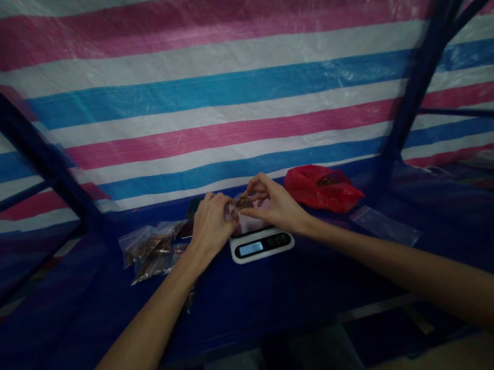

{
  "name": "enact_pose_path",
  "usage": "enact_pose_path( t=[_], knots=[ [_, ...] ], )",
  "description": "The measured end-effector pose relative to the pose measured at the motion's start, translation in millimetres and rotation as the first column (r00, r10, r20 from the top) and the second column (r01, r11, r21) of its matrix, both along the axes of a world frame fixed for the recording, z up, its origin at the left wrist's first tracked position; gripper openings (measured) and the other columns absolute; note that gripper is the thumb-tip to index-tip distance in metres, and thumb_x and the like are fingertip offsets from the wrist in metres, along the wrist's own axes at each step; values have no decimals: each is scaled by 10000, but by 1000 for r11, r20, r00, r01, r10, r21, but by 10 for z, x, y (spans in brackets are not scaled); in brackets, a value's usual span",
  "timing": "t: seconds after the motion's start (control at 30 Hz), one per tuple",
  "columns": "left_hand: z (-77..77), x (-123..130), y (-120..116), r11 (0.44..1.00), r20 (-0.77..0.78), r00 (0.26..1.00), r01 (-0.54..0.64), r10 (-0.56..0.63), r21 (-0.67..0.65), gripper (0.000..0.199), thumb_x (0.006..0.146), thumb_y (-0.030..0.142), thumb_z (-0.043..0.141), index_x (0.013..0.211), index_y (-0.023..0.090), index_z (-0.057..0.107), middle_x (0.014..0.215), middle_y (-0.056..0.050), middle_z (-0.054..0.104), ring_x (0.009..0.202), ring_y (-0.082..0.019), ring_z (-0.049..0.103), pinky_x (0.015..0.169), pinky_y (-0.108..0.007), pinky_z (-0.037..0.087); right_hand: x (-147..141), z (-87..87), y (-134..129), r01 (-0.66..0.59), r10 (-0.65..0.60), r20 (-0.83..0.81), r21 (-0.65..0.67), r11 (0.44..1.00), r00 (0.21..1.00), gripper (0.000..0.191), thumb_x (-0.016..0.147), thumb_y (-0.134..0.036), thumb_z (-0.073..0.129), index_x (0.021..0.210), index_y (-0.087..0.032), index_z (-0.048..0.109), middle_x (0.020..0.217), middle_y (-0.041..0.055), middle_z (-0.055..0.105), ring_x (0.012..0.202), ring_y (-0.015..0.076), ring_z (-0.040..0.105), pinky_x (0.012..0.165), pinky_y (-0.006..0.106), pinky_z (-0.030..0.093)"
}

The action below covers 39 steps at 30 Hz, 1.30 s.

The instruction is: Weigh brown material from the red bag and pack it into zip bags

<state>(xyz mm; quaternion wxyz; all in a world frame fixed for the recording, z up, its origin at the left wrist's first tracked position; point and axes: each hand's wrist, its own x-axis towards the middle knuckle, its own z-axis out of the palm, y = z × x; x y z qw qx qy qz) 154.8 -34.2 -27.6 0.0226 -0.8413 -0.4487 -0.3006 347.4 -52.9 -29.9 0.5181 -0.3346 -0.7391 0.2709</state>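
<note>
A small clear plastic bag (243, 202) with brown bits inside is held just above the platform of a white digital scale (264, 255). My left hand (211, 221) pinches its left side. On the other side, the fingers of my right hand (276, 204) are closed on the same bag. The scale's lit display appears to read 180 or 18.0; I cannot make out a decimal point. My fingers hide part of the bag and of the platform.
Several clear zip bags of brown pieces (151, 249) lie left of the scale, near a dark flat object (193, 208). At right are an open red plastic bag (312, 194) and a flat clear bag (386, 226). Blue frame posts (24, 130) flank the blue table (266, 301).
</note>
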Motion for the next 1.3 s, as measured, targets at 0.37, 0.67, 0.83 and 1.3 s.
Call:
enact_pose_path(
  t=[0.37, 0.67, 0.83, 1.3],
  knots=[
    [-21, -43, 36, 1000, 115, 993, -8, 8, 3, 117, 786, 173, 693, 836, 205, 592, 885, -61, 678, 938, -283, 574, 762, -385, 460, 19, 60, 61, -44, 40, 108, 35, 998, 993, 365, 802, -337, 840, 1019, -204, 579, 1020, 35, 682, 921, 195, 698, 831, 361, 567],
    [-48, -42, 58, 1000, 163, 986, -20, 21, -5, 157, 728, 127, 731, 828, 207, 639, 892, -62, 695, 948, -284, 591, 788, -394, 483, 25, 211, 109, -52, -3, 357, 144, 988, 934, 322, 833, -289, 823, 1045, -200, 598, 980, 32, 703, 892, 196, 671, 800, 323, 501],
    [-71, -51, 86, 996, 238, 970, -29, 49, -86, 195, 695, 128, 727, 881, 175, 691, 880, -72, 693, 936, -280, 595, 786, -375, 467, -23, 424, 116, -153, 10, 551, 215, 965, 834, 196, 889, -217, 745, 1039, -177, 625, 1014, 59, 699, 907, 203, 640, 799, 321, 475],
    [-33, -38, 90, 928, 659, 749, 291, -70, -234, 175, 715, 250, 710, 840, 132, 740, 749, -28, 698, 678, -179, 605, 624, -270, 444, -257, 885, 192, -440, 30, 782, 317, 840, 622, 392, 862, 17, 562, 1131, -190, 758, 1075, 93, 665, 1007, 220, 582, 907, 357, 471]
  ],
)
